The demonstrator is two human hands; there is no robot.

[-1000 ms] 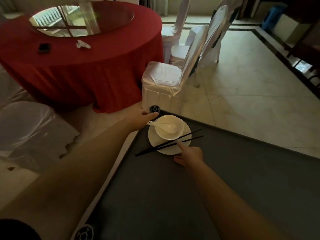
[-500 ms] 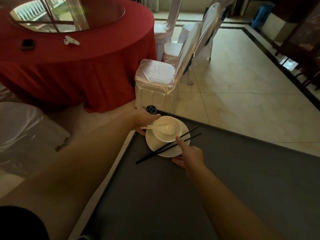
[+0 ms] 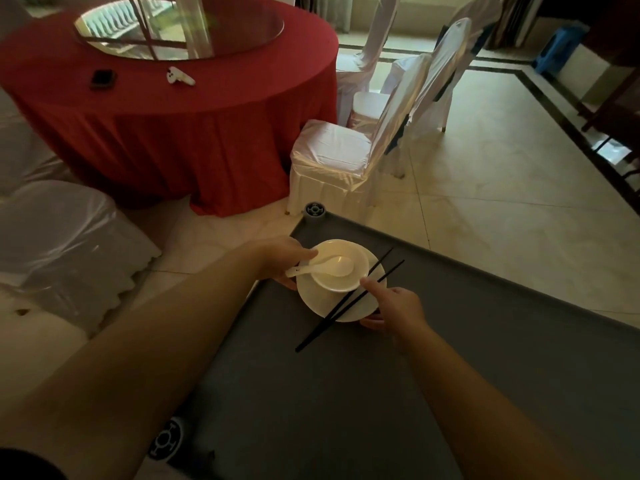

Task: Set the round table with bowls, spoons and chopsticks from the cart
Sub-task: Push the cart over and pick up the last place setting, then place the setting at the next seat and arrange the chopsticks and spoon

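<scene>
A white bowl (image 3: 341,277) with a white spoon (image 3: 329,267) in it sits on a white plate (image 3: 323,301) at the far corner of the grey cart top (image 3: 381,393). Two black chopsticks (image 3: 349,301) lie across the plate's right side. My left hand (image 3: 278,259) grips the plate's left edge, thumb on the bowl rim. My right hand (image 3: 394,311) holds the plate's near right edge, its forefinger resting on the chopsticks. The round table (image 3: 173,109) with a red cloth stands beyond, at the upper left.
A glass turntable (image 3: 180,27), a dark phone (image 3: 103,77) and a white earbud case (image 3: 180,77) lie on the table. White-covered chairs stand at the left (image 3: 59,237) and between cart and table (image 3: 346,157). Tiled floor spreads to the right.
Both hands have closed on the plate's edges. The plate with bowl, spoon and chopsticks has slid a little toward me from the cart corner.
</scene>
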